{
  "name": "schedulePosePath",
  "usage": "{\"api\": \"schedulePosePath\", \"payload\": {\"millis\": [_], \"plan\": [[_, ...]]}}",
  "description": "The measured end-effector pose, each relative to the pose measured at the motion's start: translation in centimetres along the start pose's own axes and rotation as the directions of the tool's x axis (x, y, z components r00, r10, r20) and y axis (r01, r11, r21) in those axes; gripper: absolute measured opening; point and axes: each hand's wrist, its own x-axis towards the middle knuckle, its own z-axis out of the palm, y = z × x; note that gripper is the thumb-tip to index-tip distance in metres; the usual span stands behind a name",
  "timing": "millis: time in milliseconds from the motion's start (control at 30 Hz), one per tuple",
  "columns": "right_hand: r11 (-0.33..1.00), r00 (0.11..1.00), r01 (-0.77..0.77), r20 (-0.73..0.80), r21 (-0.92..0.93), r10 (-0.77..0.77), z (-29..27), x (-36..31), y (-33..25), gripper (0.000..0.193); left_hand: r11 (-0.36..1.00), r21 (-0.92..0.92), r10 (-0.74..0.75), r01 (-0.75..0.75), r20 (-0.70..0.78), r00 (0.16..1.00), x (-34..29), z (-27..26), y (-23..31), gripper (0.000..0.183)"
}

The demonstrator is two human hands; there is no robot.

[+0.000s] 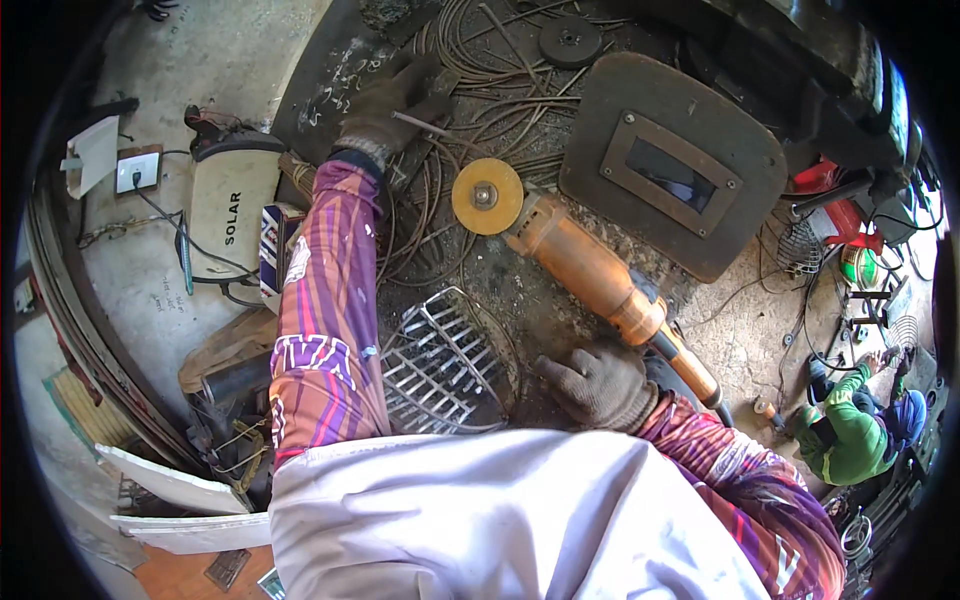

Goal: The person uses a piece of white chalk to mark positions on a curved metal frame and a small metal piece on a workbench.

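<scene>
My left hand [385,112], in a dark work glove, reaches to the upper left beside a dark board with chalk marks. Its fingers seem closed, but what they hold blends into the dark background. A thin metal rod [420,124] sticks out beside it. My right hand [602,386], also gloved, is low in the middle with fingers loosely bent and slightly apart; nothing shows in them. Just beyond it lies an orange angle grinder [592,272] with a yellowish disc [487,196] facing up. Between my arms sits a welded metal grate [440,365].
A welding mask [675,165] lies beyond the grinder. Coiled rods or cables [480,60] and a dark disc [570,42] are at the top. A cream case [232,210] and wall socket stand left. A person in green [850,425] crouches at far right.
</scene>
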Motion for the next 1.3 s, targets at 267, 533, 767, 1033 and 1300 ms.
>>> {"api": "schedulePosePath", "payload": {"millis": [267, 533, 767, 1033, 1300], "plan": [[1.000, 0.997, 0.014, 0.070, -0.011, -0.013, -0.5, 0.4, 0.0, 0.044, 0.982, 0.093, 0.157, -0.165, 0.087, 0.984, 3.2, 0.2, 0.1, 0.062], [0.994, 0.992, 0.071, 0.108, -0.087, -0.061, -0.3, 0.0, 0.1, 0.045, 0.998, -0.062, 0.009, -0.013, -0.072, 0.997, 2.2, -1.9, -8.0, 0.060], [0.999, 0.996, 0.027, 0.086, -0.023, -0.025, -0.3, 0.1, 0.1, 0.049, 0.959, -0.243, -0.194, 0.148, -0.178, 0.965, 0.9, -5.9, -10.1, 0.068], [0.997, 0.999, 0.008, 0.041, -0.075, -0.005, 0.4, -0.1, -0.2, 0.051, 0.972, -0.232, -0.127, 0.041, -0.372, 0.920, -1.1, -8.4, -15.4, 0.069], [0.999, 1.000, 0.014, -0.003, -0.052, -0.015, 1.0, -0.1, 0.2, 0.041, 0.983, -0.183, -0.105, 0.029, -0.420, 0.901, -2.9, -9.9, -16.3, 0.069]]}}
